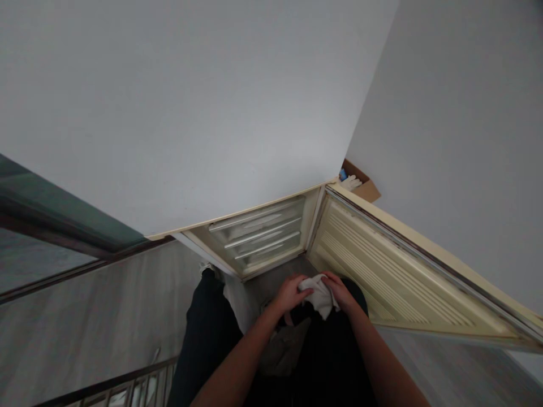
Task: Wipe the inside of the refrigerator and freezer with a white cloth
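Both of my hands hold a crumpled white cloth (319, 295) in front of my body, above my dark trousers. My left hand (289, 293) grips its left side with the fingers curled. My right hand (340, 291) grips its right side, fingers closed on it. Just beyond the cloth stands a cream freezer compartment (254, 233) with clear-fronted drawers, and its door (382, 271) is swung wide to the right.
A large white fridge front (190, 113) fills the upper view. A cardboard box (360, 183) with a white item sits behind the door by the wall. Grey wood floor lies left, a metal rack (127, 390) at bottom left, a dark glass panel (51, 209) far left.
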The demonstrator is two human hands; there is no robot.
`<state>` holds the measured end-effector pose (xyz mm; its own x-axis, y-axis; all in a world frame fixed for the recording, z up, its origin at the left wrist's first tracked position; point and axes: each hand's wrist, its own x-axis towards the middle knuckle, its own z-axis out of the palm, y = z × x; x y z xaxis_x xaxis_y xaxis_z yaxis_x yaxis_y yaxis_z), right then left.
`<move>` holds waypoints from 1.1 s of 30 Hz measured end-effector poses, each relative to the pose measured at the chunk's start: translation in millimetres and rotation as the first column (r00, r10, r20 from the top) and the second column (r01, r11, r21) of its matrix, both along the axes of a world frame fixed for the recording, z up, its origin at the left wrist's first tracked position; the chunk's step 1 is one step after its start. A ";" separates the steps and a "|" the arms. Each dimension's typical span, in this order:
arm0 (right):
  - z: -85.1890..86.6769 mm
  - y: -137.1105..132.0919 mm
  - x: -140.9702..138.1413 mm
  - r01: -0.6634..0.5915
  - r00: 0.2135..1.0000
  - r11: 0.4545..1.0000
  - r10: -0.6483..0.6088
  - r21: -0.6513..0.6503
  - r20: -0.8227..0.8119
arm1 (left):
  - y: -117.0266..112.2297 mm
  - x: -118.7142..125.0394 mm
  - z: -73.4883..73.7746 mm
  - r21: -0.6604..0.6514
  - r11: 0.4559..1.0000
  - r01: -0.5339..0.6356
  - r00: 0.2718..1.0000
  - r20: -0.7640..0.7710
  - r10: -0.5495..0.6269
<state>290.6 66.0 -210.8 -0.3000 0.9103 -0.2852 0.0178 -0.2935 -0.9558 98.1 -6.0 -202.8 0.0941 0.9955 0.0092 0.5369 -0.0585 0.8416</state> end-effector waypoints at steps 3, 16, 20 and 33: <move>0.1 -4.3 -4.9 -0.077 0.997 0.993 0.074 -0.093 -0.029 | -23.6 -6.3 6.7 -0.005 0.992 -0.123 0.992 0.021 0.124; 15.1 -59.6 -49.8 -0.058 0.984 0.929 -0.007 0.365 0.175 | -48.8 -43.7 41.6 -0.016 0.916 -0.400 0.895 0.208 0.394; 0.0 -101.7 -98.3 -0.339 0.941 0.906 0.321 0.254 0.111 | -63.4 -54.4 49.2 -0.092 0.908 -0.410 0.845 0.336 0.416; 19.1 -82.4 -150.8 0.160 0.897 0.955 -0.246 -0.249 -0.367 | -71.3 -60.6 38.5 -0.144 0.908 -0.394 0.881 0.221 0.418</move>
